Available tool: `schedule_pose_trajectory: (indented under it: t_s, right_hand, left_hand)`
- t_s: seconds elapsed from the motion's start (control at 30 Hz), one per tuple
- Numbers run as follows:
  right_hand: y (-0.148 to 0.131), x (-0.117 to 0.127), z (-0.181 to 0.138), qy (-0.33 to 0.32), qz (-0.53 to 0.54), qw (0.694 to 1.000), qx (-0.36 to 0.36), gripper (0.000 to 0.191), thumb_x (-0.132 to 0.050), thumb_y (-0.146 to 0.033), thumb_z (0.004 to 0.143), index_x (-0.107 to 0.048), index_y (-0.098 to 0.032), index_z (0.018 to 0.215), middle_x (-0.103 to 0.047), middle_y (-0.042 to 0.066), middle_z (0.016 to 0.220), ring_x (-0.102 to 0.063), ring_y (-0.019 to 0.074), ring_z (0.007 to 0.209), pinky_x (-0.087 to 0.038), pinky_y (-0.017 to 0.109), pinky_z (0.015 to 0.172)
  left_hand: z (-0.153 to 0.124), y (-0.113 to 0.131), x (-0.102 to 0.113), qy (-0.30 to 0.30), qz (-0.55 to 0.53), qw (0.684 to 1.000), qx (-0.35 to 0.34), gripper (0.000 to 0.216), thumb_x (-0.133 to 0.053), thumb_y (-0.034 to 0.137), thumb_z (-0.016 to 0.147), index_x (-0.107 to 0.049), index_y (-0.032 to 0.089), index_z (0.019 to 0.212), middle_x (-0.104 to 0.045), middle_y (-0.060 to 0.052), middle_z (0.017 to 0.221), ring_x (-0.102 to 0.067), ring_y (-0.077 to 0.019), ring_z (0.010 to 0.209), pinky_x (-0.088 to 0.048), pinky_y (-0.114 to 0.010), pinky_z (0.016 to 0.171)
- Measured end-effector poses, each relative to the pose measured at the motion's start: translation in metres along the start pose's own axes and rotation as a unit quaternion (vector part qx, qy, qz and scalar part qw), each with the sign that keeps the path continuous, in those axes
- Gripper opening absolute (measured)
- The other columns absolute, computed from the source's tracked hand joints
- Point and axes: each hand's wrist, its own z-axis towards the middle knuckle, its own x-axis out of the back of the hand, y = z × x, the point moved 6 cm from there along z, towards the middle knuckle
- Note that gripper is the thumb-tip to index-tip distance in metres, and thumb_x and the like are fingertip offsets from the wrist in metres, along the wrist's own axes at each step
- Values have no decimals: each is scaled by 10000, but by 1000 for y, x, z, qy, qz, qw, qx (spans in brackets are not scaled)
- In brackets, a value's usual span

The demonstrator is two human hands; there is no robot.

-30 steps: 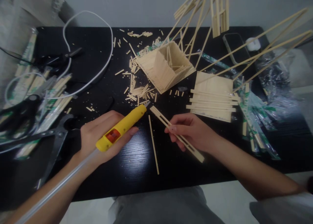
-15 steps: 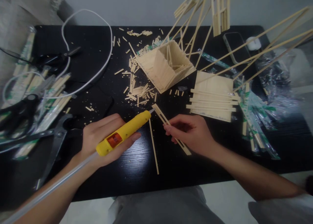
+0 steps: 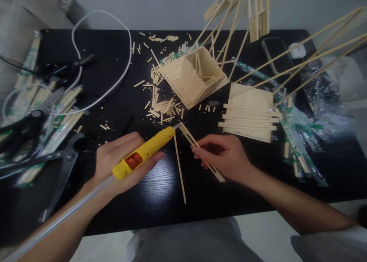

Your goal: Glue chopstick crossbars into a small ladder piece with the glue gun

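My left hand [image 3: 123, 162] is wrapped round a yellow hot glue gun [image 3: 147, 151], with a clear glue stick [image 3: 65, 214] jutting from its back end. The gun's metal tip is at the upper end of a narrow wooden stick frame [image 3: 187, 134]; whether it touches, I cannot tell. My right hand [image 3: 223, 153] pinches this frame about its middle, so part of it is hidden by the fingers. Between both hands a single thin wooden stick [image 3: 180, 172] lies on the black table [image 3: 160, 212].
Behind the hands stands a wooden stick box on a base [image 3: 197, 76], amid cut stick pieces [image 3: 162, 107]. A flat stick panel [image 3: 250, 97] carries several sticks. Pliers [image 3: 69, 155], scissors [image 3: 36, 118] and a white cable [image 3: 130, 44] lie left; wrapped chopsticks [image 3: 301, 147] and a phone [image 3: 276, 55] lie right.
The glue gun and my left hand have shifted slightly left and up, the tip staying by the frame's upper end. My right hand has hardly moved.
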Motion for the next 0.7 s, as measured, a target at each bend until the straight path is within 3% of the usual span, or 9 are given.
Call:
schedule_pose_trajectory:
  t_s: [0.1, 0.33, 0.53, 0.7]
  right_hand:
    - [-1, 0, 0, -1, 8, 1000, 2, 211, -959, -387, 850, -851, -206, 840, -788, 9, 686, -691, 123, 507, -558, 202, 482]
    - [-1, -1, 0, -3, 14, 1000, -15, 251, -963, -429, 835, -849, -206, 835, -776, 12, 674, -683, 131, 503, -560, 217, 469]
    - [2, -3, 1, -21, 77, 994, -69, 287, -1005, -416, 774, -827, -193, 807, -763, 4, 668, -653, 107, 479, -533, 178, 420]
    - [1, -5, 3, -44, 117, 987, -98, 321, -1034, -406, 726, -809, -181, 770, -747, -4, 638, -622, 95, 445, -513, 170, 390]
  left_hand:
    - [-1, -3, 1, 2, -2, 1000, 10, 432, -713, 383, 1046, -533, 214, 691, -503, 41, 629, -480, -95, 516, -358, -279, 473]
    - [-5, -5, -2, -12, 5, 1000, 5, 270, -686, 431, 1061, -713, 233, 879, -747, -9, 825, -697, -145, 681, -520, -272, 565]
    - [0, 6, -1, -16, -11, 998, -52, 238, -727, 379, 1042, -711, 209, 876, -744, -28, 788, -704, -149, 642, -528, -274, 535]
    - [-5, -3, 1, -2, 8, 1000, -11, 221, -683, 419, 1068, -709, 239, 942, -747, -17, 831, -706, -148, 674, -550, -284, 578]
